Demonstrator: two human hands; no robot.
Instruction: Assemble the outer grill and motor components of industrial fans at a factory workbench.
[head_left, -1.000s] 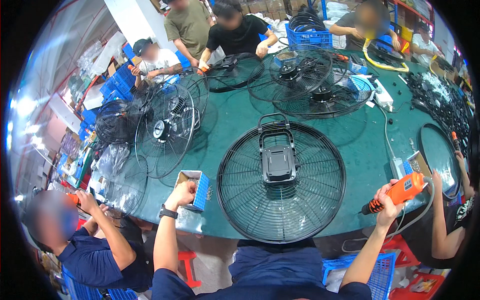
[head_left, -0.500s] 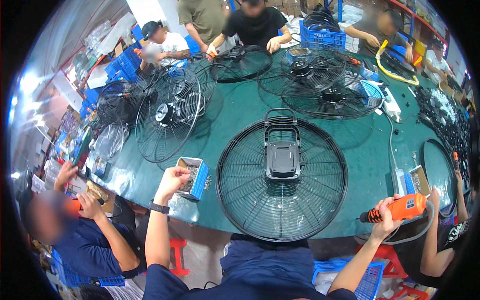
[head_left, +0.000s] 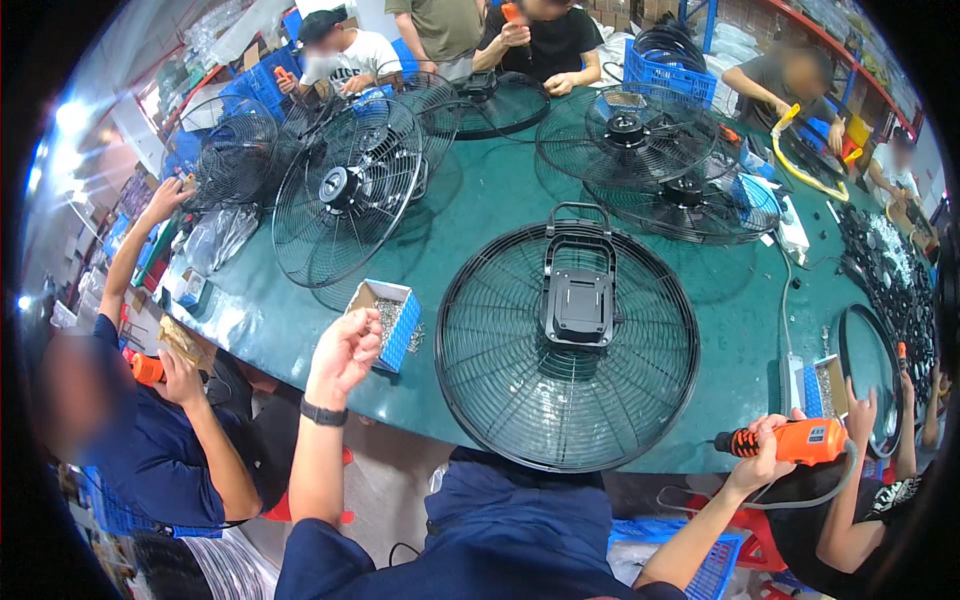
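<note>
My right hand is wrapped round an orange-and-black electric screwdriver with a grey cord, held off the table's front edge with its tip pointing left. My left hand is raised in front of a small blue-and-white box of loose screws. Its fingers are curled in, and whatever they pinch is too small to make out. Between my hands a large round black wire fan guard lies on the table. On top of it sit a black motor housing and a looped handle bracket.
Other wire fans stand at the back left, and more lie at the back right. A white power strip and another screw box are on the right. People work around the green table, one close on my left holding an orange screwdriver.
My left hand has drawn back slightly from the screw box, its palm turning upward. My right hand still holds the screwdriver. The neighbour on the left has reached an arm up and outward.
</note>
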